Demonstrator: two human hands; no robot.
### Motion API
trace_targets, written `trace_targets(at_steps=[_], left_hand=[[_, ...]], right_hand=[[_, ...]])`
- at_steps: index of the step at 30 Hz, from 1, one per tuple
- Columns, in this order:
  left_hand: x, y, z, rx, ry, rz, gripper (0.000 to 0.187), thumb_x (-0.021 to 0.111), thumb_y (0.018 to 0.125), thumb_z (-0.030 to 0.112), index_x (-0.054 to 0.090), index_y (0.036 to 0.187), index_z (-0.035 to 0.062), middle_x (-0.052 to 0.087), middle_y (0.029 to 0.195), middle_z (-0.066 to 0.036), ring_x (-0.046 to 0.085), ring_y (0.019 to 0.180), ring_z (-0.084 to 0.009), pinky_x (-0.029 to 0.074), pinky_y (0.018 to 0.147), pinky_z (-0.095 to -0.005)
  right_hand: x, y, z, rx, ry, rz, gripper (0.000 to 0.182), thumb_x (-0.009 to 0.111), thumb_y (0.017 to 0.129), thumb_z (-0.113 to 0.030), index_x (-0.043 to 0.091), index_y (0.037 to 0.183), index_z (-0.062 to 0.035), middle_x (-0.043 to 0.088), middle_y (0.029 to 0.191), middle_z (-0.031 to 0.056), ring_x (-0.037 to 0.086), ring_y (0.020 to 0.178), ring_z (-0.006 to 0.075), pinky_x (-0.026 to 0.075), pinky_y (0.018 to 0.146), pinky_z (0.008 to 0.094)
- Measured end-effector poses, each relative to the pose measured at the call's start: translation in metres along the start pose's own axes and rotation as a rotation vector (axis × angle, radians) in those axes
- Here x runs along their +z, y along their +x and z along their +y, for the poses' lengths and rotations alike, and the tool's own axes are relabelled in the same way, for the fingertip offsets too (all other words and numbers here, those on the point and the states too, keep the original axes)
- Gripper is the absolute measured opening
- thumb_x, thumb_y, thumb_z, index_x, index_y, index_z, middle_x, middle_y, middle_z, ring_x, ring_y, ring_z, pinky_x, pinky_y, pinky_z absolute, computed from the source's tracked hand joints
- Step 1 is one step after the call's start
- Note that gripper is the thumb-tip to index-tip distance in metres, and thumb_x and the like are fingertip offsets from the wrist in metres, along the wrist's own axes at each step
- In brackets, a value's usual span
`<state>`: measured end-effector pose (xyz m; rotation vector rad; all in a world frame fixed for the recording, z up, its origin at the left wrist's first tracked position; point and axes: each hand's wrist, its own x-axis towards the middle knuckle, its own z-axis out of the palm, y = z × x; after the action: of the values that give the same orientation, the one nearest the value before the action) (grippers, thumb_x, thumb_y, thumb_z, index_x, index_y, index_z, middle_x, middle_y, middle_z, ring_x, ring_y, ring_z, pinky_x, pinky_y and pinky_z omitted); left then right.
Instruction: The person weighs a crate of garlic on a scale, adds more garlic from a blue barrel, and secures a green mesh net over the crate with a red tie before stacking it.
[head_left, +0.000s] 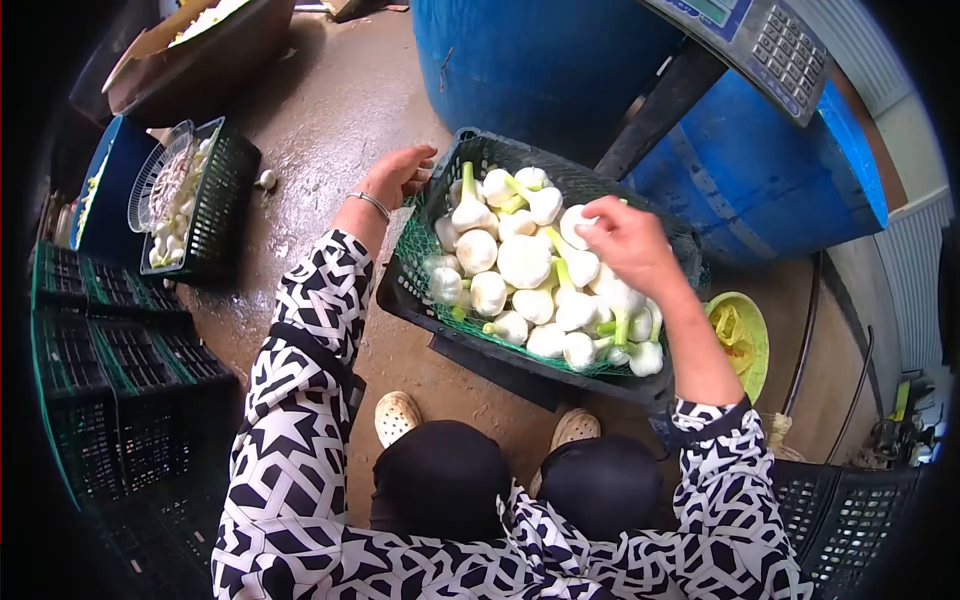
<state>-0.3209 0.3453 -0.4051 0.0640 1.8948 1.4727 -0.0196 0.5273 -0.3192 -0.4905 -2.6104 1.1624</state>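
I am watching garlic [524, 262] filling a crate [420, 318] that is sitting just ahead of the knees [440, 480], with green net [405, 240] lining its sides and lying over its rim. The right hand [632, 240] is reaching in over the heap, its bent fingertips meeting a pale bulb near the far side; I cannot tell whether they are gripping it or only pressing it. The left hand [402, 172] is hovering at the crate's far left corner, fingers loosely curled and holding no bulb that I can see, though I cannot tell whether it is pinching the net. For good handling here, I am favouring a light touch on single bulbs, nudging them into the gaps, and minding the green stems, which could be snagging in the mesh. I am also judging that the loose net wants easing outward rather than pulling, since a sharp tug could be tipping the upper bulbs out. Around the edges, the blue barrels [530, 75] are crowding the far side, and the post [665, 105] under the scale [770, 50] is standing behind the right hand. The bowl [757, 372] is lying near the right forearm, so I am finding the widest room leftward, over the wet floor [335, 100].
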Motion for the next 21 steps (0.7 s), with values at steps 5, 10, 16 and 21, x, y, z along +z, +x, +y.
trace_targets(at_steps=[5,10,16,21], left_hand=[[0.01,0.033,0.022,-0.125,-0.004,-0.089,0.023,0.058,0.09,0.028,0.062,0.089,0.0061,0.06,0.069,-0.003,0.054,0.053,-0.013,0.048,0.054,-0.0267],[0.025,0.06,0.034,-0.129,0.064,-0.197,0.022,0.051,0.092,0.023,0.066,0.091,0.0067,0.069,0.08,-0.008,0.063,0.062,-0.0162,0.055,0.062,-0.0295],[0.01,0.067,0.036,-0.078,0.225,-0.329,0.018,0.054,0.09,0.014,0.066,0.096,0.0008,0.07,0.084,-0.008,0.066,0.064,-0.0175,0.056,0.062,-0.0319],[0.004,0.084,0.043,-0.058,0.392,-0.352,0.017,0.052,0.088,0.008,0.066,0.095,-0.0002,0.067,0.079,-0.006,0.061,0.056,-0.0149,0.052,0.05,-0.0288]], right_hand=[[-0.109,-0.023,0.125,0.503,-0.23,0.511,0.044,0.051,0.093,-0.044,0.058,0.109,-0.0035,0.065,0.087,0.0086,0.061,0.078,0.0204,0.051,0.066,0.039],[-0.113,-0.029,0.211,1.051,0.655,0.098,0.045,0.046,0.094,-0.053,0.059,0.097,-0.0098,0.057,0.069,0.003,0.05,0.05,0.0155,0.039,0.042,0.0299],[-0.12,-0.034,0.231,0.958,0.893,0.07,0.023,0.053,0.095,-0.032,0.058,0.081,-0.0143,0.044,0.055,-0.0047,0.033,0.036,0.0054,0.022,0.034,0.0219],[-0.104,-0.044,0.246,0.953,0.8,0.065,0.01,0.054,0.089,-0.015,0.057,0.081,-0.0117,0.044,0.055,-0.0044,0.033,0.037,0.0055,0.022,0.034,0.022]])
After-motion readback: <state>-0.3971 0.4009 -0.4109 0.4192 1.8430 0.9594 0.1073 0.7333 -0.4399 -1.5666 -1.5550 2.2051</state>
